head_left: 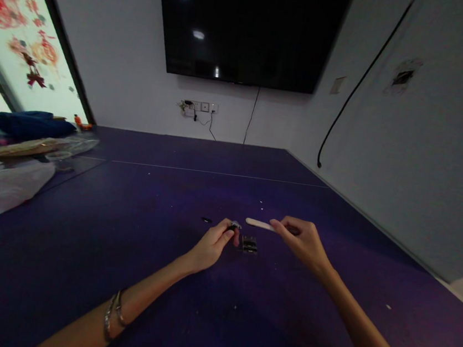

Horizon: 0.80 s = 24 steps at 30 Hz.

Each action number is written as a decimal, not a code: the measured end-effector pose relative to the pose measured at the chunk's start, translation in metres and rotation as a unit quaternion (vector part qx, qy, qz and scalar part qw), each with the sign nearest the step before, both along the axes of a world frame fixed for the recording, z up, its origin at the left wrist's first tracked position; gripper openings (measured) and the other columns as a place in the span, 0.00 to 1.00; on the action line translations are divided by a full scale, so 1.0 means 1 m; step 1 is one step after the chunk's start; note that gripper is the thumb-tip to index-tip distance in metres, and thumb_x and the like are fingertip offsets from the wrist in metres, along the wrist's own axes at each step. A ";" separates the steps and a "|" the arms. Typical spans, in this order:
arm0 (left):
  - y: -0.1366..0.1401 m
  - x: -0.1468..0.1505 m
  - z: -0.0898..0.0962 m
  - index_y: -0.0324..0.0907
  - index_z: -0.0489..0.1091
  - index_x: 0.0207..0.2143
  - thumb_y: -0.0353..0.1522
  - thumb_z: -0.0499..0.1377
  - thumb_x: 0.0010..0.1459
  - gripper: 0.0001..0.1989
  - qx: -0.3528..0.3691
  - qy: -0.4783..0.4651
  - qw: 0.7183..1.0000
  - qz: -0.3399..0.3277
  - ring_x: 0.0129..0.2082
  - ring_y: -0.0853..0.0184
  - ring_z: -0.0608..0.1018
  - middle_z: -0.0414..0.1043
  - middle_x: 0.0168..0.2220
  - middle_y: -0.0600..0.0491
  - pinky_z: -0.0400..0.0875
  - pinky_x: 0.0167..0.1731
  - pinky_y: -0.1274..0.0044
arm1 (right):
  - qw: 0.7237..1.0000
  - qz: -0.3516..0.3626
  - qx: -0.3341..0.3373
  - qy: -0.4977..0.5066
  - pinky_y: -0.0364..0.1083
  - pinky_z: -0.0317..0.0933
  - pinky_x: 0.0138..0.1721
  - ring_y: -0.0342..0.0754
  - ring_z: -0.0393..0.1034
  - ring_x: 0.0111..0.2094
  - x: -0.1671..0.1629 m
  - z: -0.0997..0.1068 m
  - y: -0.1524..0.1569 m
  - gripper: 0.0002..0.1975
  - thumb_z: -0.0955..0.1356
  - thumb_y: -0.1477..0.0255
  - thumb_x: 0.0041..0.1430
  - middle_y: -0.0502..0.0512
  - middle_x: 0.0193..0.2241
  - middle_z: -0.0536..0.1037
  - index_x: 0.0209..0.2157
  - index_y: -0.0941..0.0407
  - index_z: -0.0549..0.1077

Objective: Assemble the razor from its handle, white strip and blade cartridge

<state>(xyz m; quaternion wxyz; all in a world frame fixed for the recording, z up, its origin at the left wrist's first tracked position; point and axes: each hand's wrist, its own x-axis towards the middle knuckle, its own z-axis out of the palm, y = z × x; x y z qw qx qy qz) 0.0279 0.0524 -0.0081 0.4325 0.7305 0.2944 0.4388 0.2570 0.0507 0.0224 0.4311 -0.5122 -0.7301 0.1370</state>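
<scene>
My left hand (211, 245), with bracelets on its wrist, pinches a small dark and silvery part (234, 225), too small to name. In my right hand (301, 240) is a flat pale wooden stick (259, 224), gripped at one end. Its rounded free tip points left, close to the small part but apart from it. On the purple surface just below the stick lies a small dark rectangular piece (249, 245) that looks like a circuit board. A thin black piece (206, 220) lies to the left of my left hand.
Purple tabletop (120, 272) spreads all around, with tiny white scraps on it. Clear plastic bags (8, 187) and dark blue cloth (36, 125) are heaped at the left. A large black screen (251, 31) hangs on the back wall; a black cable (357, 93) hangs at the right.
</scene>
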 end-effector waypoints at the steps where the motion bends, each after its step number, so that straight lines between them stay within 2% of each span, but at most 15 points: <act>1: 0.001 -0.002 0.000 0.39 0.66 0.32 0.36 0.46 0.62 0.13 0.032 0.022 0.999 0.013 0.33 0.69 0.68 0.66 0.31 0.52 0.60 0.39 0.76 | 1.000 -0.003 0.004 -0.010 0.40 0.44 0.18 0.39 0.50 0.17 0.000 0.006 -0.004 0.20 0.64 0.58 0.53 0.46 0.13 0.58 0.17 0.58 0.66; 4: 0.002 -0.004 0.000 0.40 0.66 0.37 0.34 0.45 0.62 0.12 0.071 0.053 0.996 0.017 0.37 0.67 0.70 0.68 0.35 0.51 0.60 0.42 0.75 | 0.998 -0.030 0.030 -0.042 0.40 0.45 0.18 0.38 0.52 0.16 -0.006 0.015 -0.015 0.20 0.65 0.57 0.53 0.47 0.13 0.61 0.16 0.58 0.67; 7: -0.001 -0.003 -0.003 0.40 0.65 0.41 0.34 0.46 0.62 0.12 0.075 0.067 0.995 0.009 0.35 0.66 0.70 0.69 0.35 0.50 0.61 0.39 0.75 | 0.994 -0.053 0.060 -0.076 0.41 0.46 0.18 0.38 0.53 0.15 -0.017 0.015 -0.022 0.20 0.66 0.57 0.51 0.47 0.12 0.63 0.16 0.57 0.67; 13: -0.003 -0.004 -0.002 0.41 0.67 0.41 0.34 0.47 0.61 0.11 0.086 0.034 0.995 0.048 0.36 0.66 0.70 0.69 0.36 0.50 0.61 0.39 0.76 | 0.990 -0.055 0.096 -0.092 0.40 0.45 0.17 0.38 0.52 0.15 -0.012 0.016 -0.019 0.20 0.67 0.58 0.50 0.47 0.11 0.62 0.14 0.57 0.66; 17: -0.002 -0.005 0.001 0.41 0.67 0.41 0.34 0.48 0.61 0.11 0.087 0.019 0.993 0.073 0.34 0.67 0.70 0.69 0.35 0.50 0.61 0.39 0.77 | 0.990 -0.068 0.100 -0.070 0.40 0.46 0.18 0.38 0.53 0.15 -0.008 0.019 -0.020 0.19 0.67 0.58 0.50 0.47 0.12 0.62 0.15 0.57 0.66; 21: -0.004 -0.003 0.000 0.41 0.67 0.41 0.34 0.48 0.61 0.11 0.075 0.029 0.996 0.030 0.37 0.66 0.71 0.70 0.37 0.50 0.61 0.41 0.76 | 0.993 -0.049 0.088 -0.068 0.41 0.46 0.18 0.38 0.54 0.15 -0.019 0.017 -0.026 0.19 0.67 0.58 0.50 0.47 0.12 0.63 0.15 0.57 0.66; 24: -0.006 -0.002 0.001 0.40 0.67 0.41 0.33 0.48 0.61 0.11 0.077 0.036 0.996 0.030 0.37 0.66 0.71 0.70 0.37 0.50 0.61 0.40 0.77 | 0.995 -0.033 0.069 -0.066 0.41 0.47 0.18 0.38 0.54 0.15 -0.018 0.014 -0.022 0.20 0.66 0.57 0.50 0.47 0.12 0.63 0.15 0.57 0.67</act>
